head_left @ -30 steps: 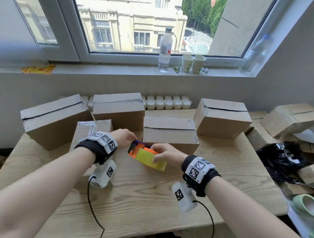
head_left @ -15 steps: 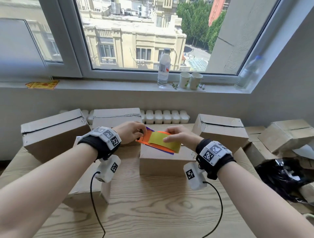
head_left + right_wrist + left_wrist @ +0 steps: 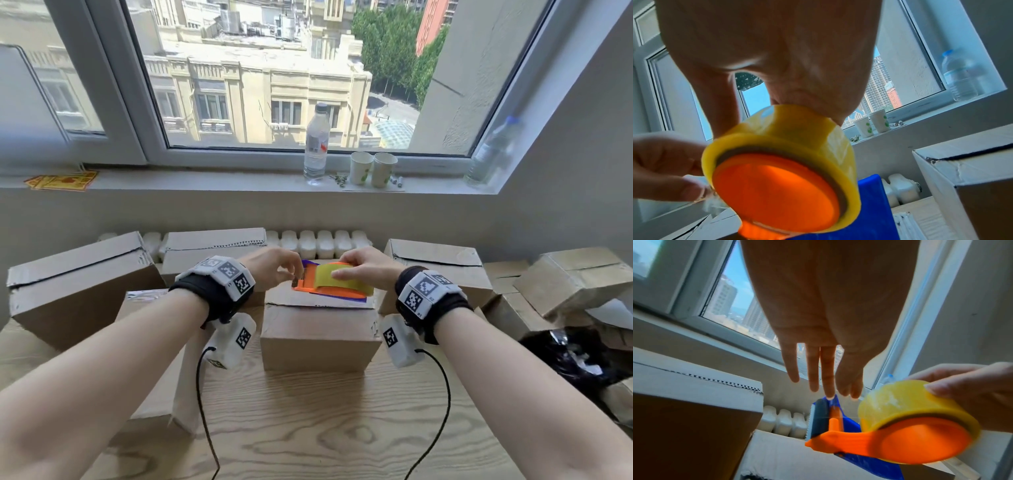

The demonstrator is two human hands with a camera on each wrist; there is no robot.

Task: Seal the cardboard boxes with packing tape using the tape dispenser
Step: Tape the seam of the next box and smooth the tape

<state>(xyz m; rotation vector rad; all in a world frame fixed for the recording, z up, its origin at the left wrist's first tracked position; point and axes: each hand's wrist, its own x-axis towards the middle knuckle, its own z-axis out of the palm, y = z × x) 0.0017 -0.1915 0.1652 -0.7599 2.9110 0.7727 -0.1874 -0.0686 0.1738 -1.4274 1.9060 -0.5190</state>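
Five cardboard boxes on the table, two paper cups, two bottles

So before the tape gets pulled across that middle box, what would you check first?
1. Right hand grips the yellow tape roll on the tape dispenser: ok.
2. Left hand pinches the tape end at the cutter: ok, a clear strip shows in the right wrist view.
3. Dispenser over the middle box: ok.
4. Flaps lie shut: ok.
5. Tape stuck to the box: cannot tell.

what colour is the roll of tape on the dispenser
Yellow; the tape roll shows best in the left wrist view.
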